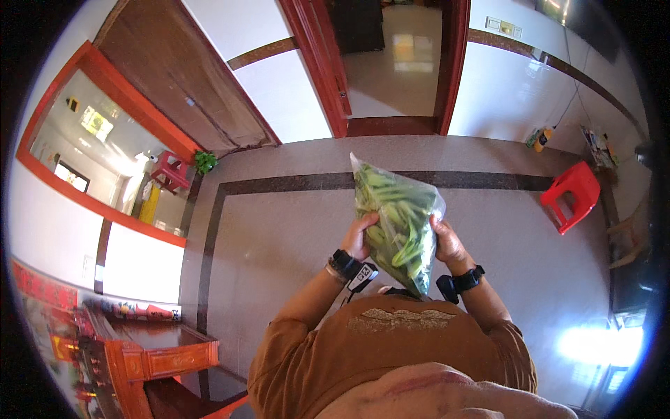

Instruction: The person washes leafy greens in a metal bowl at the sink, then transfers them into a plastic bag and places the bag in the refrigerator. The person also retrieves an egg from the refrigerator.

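Note:
In front of my belly I hold up a clear plastic bag [400,220] packed with green leafy vegetables. My left hand [360,235] grips its left side, thumb lying over the plastic. On the opposite side my right hand [447,242] clasps the bag's right edge, with the thumb toward me. One corner of the bag points up and away, and its lower tip hangs close to my brown shirt [392,345]. The fingers behind the bag are hidden. Each wrist wears a black strap with a small device on it.
A red plastic stool [573,196] stands at the right, near a yellow bottle [543,140] by the wall. Ahead is a doorway with a dark red threshold [392,125]. A red-framed mirror [146,110] and a green plant [205,162] are at the left. Below them stands a carved wooden cabinet [175,361].

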The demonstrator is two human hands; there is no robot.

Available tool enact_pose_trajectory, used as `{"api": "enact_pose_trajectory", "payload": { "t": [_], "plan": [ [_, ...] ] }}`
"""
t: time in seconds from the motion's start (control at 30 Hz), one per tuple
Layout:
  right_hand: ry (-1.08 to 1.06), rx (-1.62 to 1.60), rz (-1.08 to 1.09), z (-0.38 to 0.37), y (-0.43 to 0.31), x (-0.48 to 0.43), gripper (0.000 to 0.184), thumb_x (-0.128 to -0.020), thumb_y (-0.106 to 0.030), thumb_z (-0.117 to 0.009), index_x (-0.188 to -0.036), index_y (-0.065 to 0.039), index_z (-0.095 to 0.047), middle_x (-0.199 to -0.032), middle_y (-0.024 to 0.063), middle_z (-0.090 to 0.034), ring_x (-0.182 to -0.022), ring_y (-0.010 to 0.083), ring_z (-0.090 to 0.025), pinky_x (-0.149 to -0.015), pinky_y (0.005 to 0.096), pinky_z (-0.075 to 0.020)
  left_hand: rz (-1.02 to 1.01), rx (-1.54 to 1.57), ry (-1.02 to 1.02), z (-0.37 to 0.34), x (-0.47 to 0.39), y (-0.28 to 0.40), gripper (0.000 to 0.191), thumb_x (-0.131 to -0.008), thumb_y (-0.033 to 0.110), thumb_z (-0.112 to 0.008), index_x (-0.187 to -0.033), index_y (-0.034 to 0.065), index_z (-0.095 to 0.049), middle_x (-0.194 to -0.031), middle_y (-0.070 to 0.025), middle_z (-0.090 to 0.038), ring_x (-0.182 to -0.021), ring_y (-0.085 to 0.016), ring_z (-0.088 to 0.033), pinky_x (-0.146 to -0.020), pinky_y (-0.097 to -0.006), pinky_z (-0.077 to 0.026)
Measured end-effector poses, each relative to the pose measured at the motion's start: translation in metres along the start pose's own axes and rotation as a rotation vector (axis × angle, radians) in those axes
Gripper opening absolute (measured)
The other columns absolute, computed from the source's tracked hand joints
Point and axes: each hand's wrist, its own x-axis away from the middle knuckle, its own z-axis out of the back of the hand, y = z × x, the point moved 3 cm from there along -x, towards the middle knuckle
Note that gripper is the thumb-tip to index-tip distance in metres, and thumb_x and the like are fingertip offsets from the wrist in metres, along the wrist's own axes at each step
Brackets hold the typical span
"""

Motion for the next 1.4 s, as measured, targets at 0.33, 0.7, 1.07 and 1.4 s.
{"api": "enact_pose_trajectory", "payload": {
  "t": [0.33,0.7,1.07,1.4],
  "plan": [
    [0.333,0.549,-0.105,0.215,-0.094,-0.134,0.048,-0.088,-0.029,-0.067,-0.124,-0.001,-0.053,-0.106,0.007,-0.06,-0.097,0.0156,-0.057,-0.083,0.0307,-0.0459,0.106,0.029,0.294,0.034,-0.254,0.051,0.041,-0.087,0.033,-0.062,-0.115,0.0049,-0.056,-0.112,-0.0126,-0.063,-0.104,-0.03,-0.06,-0.094,-0.0498,-0.046],
    [-0.073,1.137,-0.012,0.222,-0.235,-0.444,0.034,-0.085,-0.018,-0.068,-0.112,0.0,-0.058,-0.097,0.0049,-0.062,-0.089,0.0124,-0.057,-0.078,0.0281,-0.0484,-0.226,-0.114,0.448,0.056,-0.461,0.175,0.033,-0.092,0.018,-0.057,-0.118,-0.0018,-0.054,-0.114,-0.0132,-0.062,-0.098,-0.027,-0.063,-0.085,-0.0426,-0.052],
    [0.193,1.053,0.017,0.318,-0.365,-0.638,0.025,-0.088,-0.012,-0.065,-0.108,0.002,-0.061,-0.097,0.0062,-0.064,-0.091,0.012,-0.057,-0.078,0.0294,-0.0485,-0.151,-0.159,0.286,0.035,-0.741,0.247,0.031,-0.084,0.012,-0.066,-0.112,0.0006,-0.058,-0.106,-0.0093,-0.064,-0.097,-0.023,-0.063,-0.083,-0.0416,-0.053],
    [0.473,0.382,0.072,0.472,-0.478,-0.799,0.044,-0.094,-0.033,-0.059,-0.126,-0.005,-0.051,-0.111,0.0087,-0.058,-0.098,0.018,-0.056,-0.084,0.0343,-0.0485,-0.082,-0.168,0.282,0.029,-1.028,0.277,0.034,-0.081,0.01,-0.069,-0.112,0.0018,-0.059,-0.1,-0.0073,-0.065,-0.088,-0.02,-0.064,-0.076,-0.0361,-0.056]
  ]
}}
